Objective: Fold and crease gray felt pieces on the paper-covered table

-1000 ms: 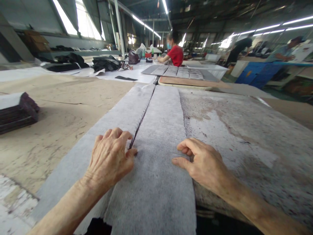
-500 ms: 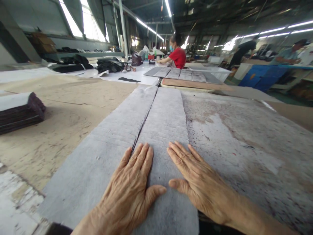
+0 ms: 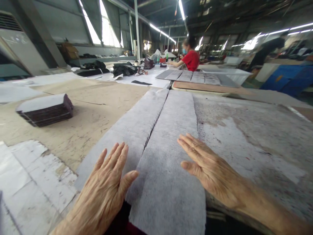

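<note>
Two long strips of grey, felt-like sheet lie side by side in front of me, a dark narrow gap between them. My left hand [image 3: 104, 186] is over the left strip [image 3: 127, 130], palm down with fingers stretched and thumb apart. Over the right edge of the right strip [image 3: 168, 169] is my right hand [image 3: 202, 163], also flat with its thumb spread. Neither hand holds anything. Whether the palms touch the sheets I cannot tell. The near end of the right strip hangs at the table's front edge.
A stack of dark pieces with a pale top [image 3: 46, 109] sits on brown paper [image 3: 110, 98] at left. Farther off are black material [image 3: 124, 69], a grey board with pale panels [image 3: 195, 76], a white bin [image 3: 234, 75] and a seated person in red [image 3: 190, 60].
My left hand has moved left, off the right strip and away from the gap. The right hand has shifted slightly toward the right edge. The view has turned left.
</note>
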A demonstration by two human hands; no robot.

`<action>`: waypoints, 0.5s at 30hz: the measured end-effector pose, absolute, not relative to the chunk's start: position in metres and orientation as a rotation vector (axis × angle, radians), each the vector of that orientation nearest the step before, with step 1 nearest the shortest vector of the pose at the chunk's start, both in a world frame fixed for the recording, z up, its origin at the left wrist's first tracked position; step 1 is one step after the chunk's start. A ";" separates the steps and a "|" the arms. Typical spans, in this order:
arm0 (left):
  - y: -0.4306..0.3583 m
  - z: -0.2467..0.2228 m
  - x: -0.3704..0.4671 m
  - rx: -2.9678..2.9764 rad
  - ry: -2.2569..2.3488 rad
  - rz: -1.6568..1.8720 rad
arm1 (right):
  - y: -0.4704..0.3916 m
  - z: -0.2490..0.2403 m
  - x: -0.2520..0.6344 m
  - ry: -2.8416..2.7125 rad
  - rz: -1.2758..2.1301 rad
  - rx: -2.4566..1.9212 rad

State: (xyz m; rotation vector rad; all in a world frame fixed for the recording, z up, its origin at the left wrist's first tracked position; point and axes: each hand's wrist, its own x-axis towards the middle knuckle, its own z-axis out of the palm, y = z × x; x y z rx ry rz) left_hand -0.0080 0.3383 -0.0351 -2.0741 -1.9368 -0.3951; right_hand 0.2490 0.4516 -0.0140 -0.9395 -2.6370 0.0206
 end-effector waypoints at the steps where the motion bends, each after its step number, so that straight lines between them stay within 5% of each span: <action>1: 0.337 -0.040 -0.006 -2.072 -1.938 -0.371 | 0.451 -0.014 0.244 -2.658 0.030 -0.896; 15: 0.347 -0.050 0.012 -2.088 -1.880 -0.228 | 0.453 -0.024 0.210 -2.888 0.011 -0.555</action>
